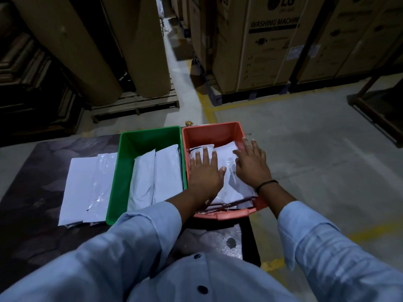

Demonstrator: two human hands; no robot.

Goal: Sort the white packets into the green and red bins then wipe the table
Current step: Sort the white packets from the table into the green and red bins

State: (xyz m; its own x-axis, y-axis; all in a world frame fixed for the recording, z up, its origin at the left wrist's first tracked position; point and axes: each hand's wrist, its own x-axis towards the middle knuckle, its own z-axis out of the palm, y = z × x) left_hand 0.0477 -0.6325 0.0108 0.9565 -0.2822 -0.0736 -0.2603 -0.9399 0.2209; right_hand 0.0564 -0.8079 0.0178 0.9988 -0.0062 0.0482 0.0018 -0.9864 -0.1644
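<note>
White packets (231,182) are pressed flat inside the red bin (214,131) | left hand (204,173) and right hand (250,162) are laid palm-down, fingers spread | green bin (148,136) at 9 o'clock holds two packets | loose packets (87,188) are left on the table (32,171) farther toward 9

Glossy, crinkled plastic white packets (87,188); smooth plastic green bin (113,190) and red bin (214,130); matt cloth sleeves (139,234); matt cardboard boxes (268,44) at one o'clock.

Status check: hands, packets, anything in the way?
Both hands, left hand and right hand, flat on packets in red bin. Two packets in green bin. Unsorted packets remain on table. Nothing blocking.
</note>
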